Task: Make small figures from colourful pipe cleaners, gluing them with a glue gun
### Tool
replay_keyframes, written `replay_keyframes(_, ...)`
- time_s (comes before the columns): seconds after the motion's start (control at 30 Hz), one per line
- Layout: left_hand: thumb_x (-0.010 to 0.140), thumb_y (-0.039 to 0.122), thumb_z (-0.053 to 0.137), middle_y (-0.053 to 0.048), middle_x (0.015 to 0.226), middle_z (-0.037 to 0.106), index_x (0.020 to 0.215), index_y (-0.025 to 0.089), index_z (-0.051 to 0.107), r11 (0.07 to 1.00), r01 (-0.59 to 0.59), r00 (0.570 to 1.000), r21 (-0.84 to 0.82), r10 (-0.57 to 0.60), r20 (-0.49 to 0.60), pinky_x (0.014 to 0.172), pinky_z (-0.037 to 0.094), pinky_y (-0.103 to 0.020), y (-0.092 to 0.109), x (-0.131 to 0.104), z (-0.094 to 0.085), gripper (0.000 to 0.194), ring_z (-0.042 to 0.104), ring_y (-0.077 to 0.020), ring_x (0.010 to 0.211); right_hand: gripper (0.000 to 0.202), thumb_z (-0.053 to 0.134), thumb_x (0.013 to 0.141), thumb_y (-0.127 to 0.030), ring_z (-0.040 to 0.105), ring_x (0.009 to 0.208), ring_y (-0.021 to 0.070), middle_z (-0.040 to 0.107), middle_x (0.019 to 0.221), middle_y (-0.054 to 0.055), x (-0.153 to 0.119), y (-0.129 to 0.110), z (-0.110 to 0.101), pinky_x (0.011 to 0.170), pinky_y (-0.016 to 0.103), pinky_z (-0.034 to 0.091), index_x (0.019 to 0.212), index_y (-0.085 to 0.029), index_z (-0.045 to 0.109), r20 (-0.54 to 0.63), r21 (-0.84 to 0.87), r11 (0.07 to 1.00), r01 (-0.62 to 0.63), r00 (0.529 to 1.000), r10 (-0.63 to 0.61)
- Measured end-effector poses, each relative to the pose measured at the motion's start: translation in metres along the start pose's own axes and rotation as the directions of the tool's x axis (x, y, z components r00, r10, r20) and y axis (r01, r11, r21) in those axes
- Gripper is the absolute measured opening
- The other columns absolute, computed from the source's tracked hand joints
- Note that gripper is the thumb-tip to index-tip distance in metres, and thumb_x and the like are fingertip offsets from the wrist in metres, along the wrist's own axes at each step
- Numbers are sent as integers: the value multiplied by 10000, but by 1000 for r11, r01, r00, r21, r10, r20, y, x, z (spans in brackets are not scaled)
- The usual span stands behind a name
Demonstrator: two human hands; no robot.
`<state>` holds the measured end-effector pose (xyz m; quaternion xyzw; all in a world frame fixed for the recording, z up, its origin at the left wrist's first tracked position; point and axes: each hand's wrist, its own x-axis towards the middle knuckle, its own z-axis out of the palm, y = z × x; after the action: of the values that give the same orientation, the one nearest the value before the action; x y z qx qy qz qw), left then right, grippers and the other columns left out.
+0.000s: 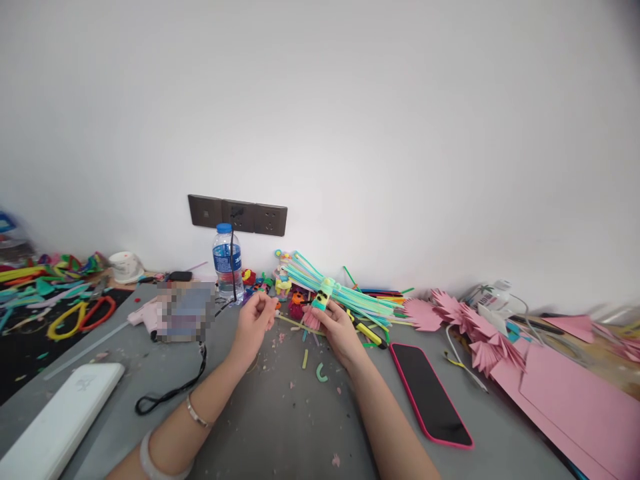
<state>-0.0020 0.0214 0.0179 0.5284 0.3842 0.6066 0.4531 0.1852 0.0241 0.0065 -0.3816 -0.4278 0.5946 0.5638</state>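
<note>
Mint-green and yellow fuzzy figurine with black patches: located right of the clear plastic blue-capped bottle; gripped between curled thumb and fingers of the right hand; left hand, nearer the bottle: fingers curled closed; contents cannot be told.

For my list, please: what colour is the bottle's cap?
The cap is blue, shown in the head view.

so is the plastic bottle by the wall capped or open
Capped: the plastic bottle stands upright with a blue cap on top; how tight, I cannot tell.
</note>
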Motion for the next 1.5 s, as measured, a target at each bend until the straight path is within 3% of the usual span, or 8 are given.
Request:
replay_keyframes(0.2, 818, 456, 599, 93, 415, 405, 599, 211, 405, 946, -9, 989, 324, -39, 142, 468, 312, -212, -4, -1, -2, 382, 383, -89, 404, 407, 828, 629, -429, 690, 854, 256, 753, 881, 69, 2, 5, 0, 749, 368, 524, 917, -204, 647, -38, 23, 1000, -14, 999, 15)
replay_keyframes(0.5, 926, 483, 411, 64, 332, 375, 474, 211, 391, 903, -42, 964, 428, -75, 254, 552, 413, -238, -10, -6, 1, 528, 411, -106, 374, 315, 830, 622, -384, 643, 789, 204, 716, 853, 30, 0, 8, 6, 719, 305, 498, 838, -202, 690, 23, -5, 1000, 30, 999, -30)
replay_keyframes(0.6, 901, 477, 469, 37, 443, 497, 534, 200, 459, 912, -41, 954, 407, -85, 287, 542, 420, -232, -9, -6, 2, 459, 472, -116, 450, 316, 824, 635, -356, 633, 812, 199, 703, 877, 22, 0, 7, 9, 750, 304, 490, 868, -217, 662, 50, 13, 997, 80, 995, -81)
replay_keyframes(0.7, 868, 474, 523, 12, 688, 589, 802, 198, 554, 949, 7, 938, 315, -116, 327, 487, 424, -207, -10, -7, 6, 285, 544, -132, 580, 312, 804, 664, -344, 617, 778, 183, 675, 844, 8, 0, 11, 13, 723, 291, 484, 878, -227, 609, 54, 23, 989, 144, 988, -145)
replay_keyframes(0.77, 861, 475, 532, -11, 793, 605, 925, 199, 566, 964, 43, 919, 264, -142, 367, 507, 461, -208, -13, -9, 10, 285, 585, -151, 675, 313, 800, 662, -350, 596, 714, 170, 652, 793, -4, 0, 15, 16, 649, 271, 472, 841, -229, 573, 32, 7, 985, 170, 985, -170)
replay_keyframes(1.0, 837, 450, 575, -34, 817, 667, 868, 178, 587, 974, 74, 924, 215, -148, 353, 625, 502, -270, -15, -11, 14, 274, 634, -180, 722, 361, 778, 678, -399, 522, 572, 123, 617, 725, -23, 0, 16, 19, 493, 226, 383, 913, -223, 567, 33, 31, 993, 117, 992, -118)
replay_keyframes(1.23, 851, 525, 524, -42, 760, 685, 903, 176, 640, 967, 86, 916, 241, -172, 364, 595, 477, -273, -11, -10, 14, 371, 622, -189, 681, 399, 741, 697, -459, 548, 640, 135, 659, 924, 32, 3, 4, 8, 497, 235, 384, 978, -217, 595, -203, -9, 982, 187, 962, -185)
replay_keyframes(1.5, 864, 535, 515, -43, 796, 710, 957, 188, 641, 970, 143, 891, 195, -212, 402, 564, 470, -251, -13, -13, 15, 381, 671, -202, 723, 415, 733, 698, -409, 575, 682, 152, 634, 942, 19, 6, 9, 4, 547, 246, 393, 1031, -248, 543, -188, -22, 975, 219, 957, -219)
